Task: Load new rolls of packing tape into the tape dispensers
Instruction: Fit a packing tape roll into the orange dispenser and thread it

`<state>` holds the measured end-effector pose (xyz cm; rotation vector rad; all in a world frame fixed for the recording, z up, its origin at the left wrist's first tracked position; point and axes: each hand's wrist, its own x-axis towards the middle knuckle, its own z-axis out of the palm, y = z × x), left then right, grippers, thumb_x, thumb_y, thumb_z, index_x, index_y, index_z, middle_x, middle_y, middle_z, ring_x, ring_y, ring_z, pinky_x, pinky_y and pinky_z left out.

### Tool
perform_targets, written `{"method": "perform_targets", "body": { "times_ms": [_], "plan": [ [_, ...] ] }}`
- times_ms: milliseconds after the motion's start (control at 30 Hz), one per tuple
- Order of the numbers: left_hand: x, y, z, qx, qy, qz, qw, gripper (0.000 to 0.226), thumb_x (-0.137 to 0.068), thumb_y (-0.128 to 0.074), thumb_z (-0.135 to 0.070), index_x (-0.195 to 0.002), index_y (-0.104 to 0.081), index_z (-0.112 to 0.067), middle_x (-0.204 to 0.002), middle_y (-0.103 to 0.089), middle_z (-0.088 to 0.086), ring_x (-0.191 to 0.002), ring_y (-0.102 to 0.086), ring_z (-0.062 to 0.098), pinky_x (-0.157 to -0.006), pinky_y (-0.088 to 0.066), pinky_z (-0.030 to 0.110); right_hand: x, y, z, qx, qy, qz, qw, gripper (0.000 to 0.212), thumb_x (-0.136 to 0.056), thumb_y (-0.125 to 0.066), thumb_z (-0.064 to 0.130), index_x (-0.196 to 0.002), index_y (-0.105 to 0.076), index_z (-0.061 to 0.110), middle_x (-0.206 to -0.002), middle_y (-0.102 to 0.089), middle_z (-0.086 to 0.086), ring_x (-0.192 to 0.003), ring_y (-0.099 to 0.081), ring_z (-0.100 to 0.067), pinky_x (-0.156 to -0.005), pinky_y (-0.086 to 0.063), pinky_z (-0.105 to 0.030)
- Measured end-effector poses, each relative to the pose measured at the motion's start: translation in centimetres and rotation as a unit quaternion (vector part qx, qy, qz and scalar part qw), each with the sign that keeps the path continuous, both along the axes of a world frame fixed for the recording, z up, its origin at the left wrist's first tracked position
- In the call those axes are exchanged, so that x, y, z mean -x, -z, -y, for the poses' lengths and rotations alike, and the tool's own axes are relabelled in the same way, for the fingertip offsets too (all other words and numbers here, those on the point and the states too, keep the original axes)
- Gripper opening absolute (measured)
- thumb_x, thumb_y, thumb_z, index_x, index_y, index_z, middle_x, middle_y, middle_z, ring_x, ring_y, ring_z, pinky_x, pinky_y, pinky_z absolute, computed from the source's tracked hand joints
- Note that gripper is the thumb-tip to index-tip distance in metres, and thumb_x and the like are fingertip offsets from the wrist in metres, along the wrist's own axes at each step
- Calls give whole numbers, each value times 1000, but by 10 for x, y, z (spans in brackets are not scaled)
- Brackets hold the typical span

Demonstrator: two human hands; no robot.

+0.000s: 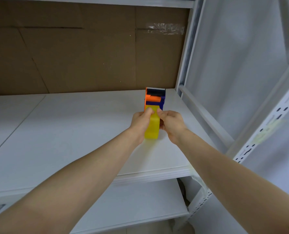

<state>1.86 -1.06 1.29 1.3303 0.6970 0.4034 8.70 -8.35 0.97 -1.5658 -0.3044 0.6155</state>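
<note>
Both hands' grip (154, 118) clamps the yellow tape roll (152, 127) in the dispenser (154, 97).

Tape roll (152, 127) between the hands: translucent yellow, plain, no print. Tape dispenser (154, 98) just beyond the fingertips: orange on the left-hand side, dark blue-purple on the right-hand side and across the middle, black roller band near the far end, pale serrated edge at the tip. Shelf board (73, 132) under the hands: flat white, unpatterned. Cardboard sheet (83, 51) well beyond the hands: plain brown, darker crease lines, one shiny clear tape patch (165, 28). Rack upright (265, 130) right of the right hand: white with rows of dark slots.
</note>
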Motion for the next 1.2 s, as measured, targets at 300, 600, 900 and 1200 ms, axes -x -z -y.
{"method": "perform_targets", "body": {
  "times_ms": [300, 600, 900, 1200],
  "plan": [
    [1, -6, 0, 10, -25, -10, 1000, 17, -93, -46, -28, -81, -54, -18, -84, -63, 9, -74, -61, 23, -72, -53, 35, 7, 15, 14, -23, -41, 86, 995, 17, -89, -63, 15, -103, -58, 4, -103, -66, -17, -94, -63, -28, -87, -54, -36],
    [13, -5, -4, 9, 5, 10, 1000, 47, -66, -54, -24, -110, -61, -6, -112, -63, 24, -94, -62, 32, -85, -51, 43, 2, 13, 12, -49, -32, -2, 998, 25, -88, -62, 16, -111, -60, 4, -100, -68, -12, -88, -67, -23, -83, -56, -35],
    [11, 2, -9, 24, 9, 29, 999, 18, -85, -55, -15, -100, -63, -8, -111, -66, 23, -101, -65, 36, -89, -52, 54, 4, 15, 11, -32, -26, 108, 993, 25, -89, -62, 25, -99, -61, 2, -87, -66, -9, -80, -63, -22, -77, -55, -30],
    [9, 1, -12, 48, 17, 34, 998, 22, -91, -51, -18, -110, -58, -8, -110, -65, 19, -89, -64, 26, -74, -54, 33, -1, 19, 17, -10, -62, 49, 997, 26, -85, -68, 21, -105, -60, 6, -96, -67, -10, -90, -65, -26, -83, -56, -38]
  ]
}}
